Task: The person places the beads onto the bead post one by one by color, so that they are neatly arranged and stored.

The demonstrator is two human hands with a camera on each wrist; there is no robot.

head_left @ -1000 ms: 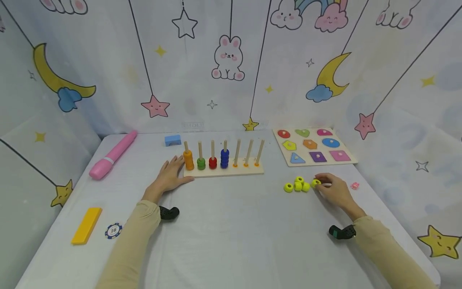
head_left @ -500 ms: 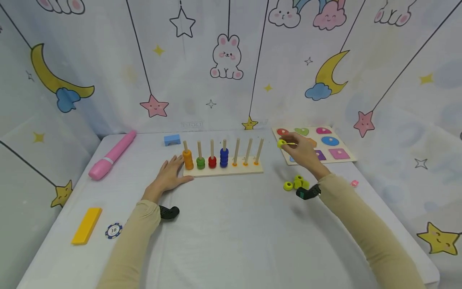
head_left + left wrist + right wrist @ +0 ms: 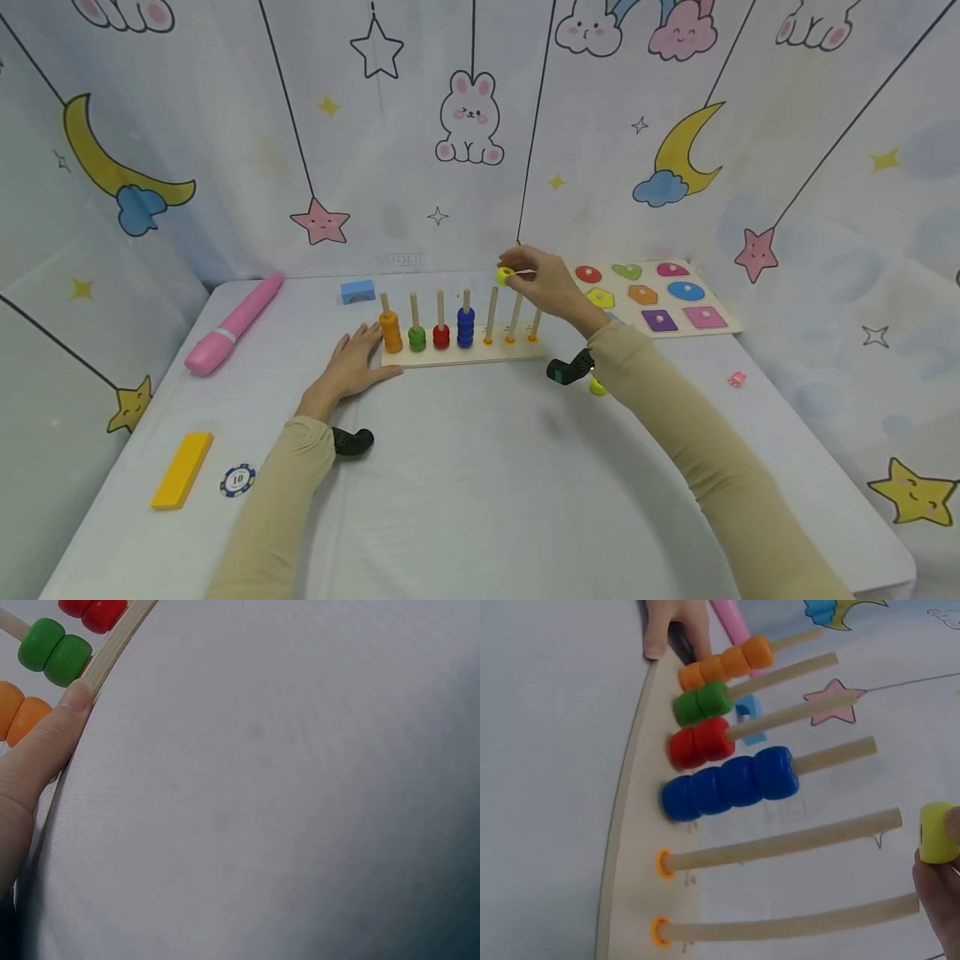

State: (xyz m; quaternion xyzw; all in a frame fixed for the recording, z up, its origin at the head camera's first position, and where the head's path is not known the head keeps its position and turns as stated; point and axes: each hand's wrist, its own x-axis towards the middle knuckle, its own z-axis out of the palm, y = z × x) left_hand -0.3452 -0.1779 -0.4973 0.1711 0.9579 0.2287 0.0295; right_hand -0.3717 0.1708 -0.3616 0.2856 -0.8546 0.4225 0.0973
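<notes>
My right hand (image 3: 551,285) pinches a yellow bead (image 3: 505,273) between thumb and fingertips, holding it in the air just above the top of the fifth peg (image 3: 492,314) of the peg board (image 3: 465,357), which sits toward the far edge of the tabletop (image 3: 480,483). In the right wrist view the bead (image 3: 937,832) hangs just past the tip of that bare peg (image 3: 780,841), not yet on it. The four pegs to the left carry orange beads (image 3: 391,331), green beads (image 3: 417,338), red beads (image 3: 442,337) and blue beads (image 3: 466,327). My left hand (image 3: 352,363) lies flat with its fingers straight, resting on the tabletop against the left end of the board; the left wrist view shows a fingertip (image 3: 75,697) touching the board's front edge. One more yellow bead (image 3: 597,386) shows on the tabletop just under my right wrist. A shape puzzle (image 3: 651,300) lies near the far right corner, a pink marker (image 3: 232,323) near the far left corner, and a yellow block (image 3: 181,469) and poker chip (image 3: 237,479) by the left edge.
</notes>
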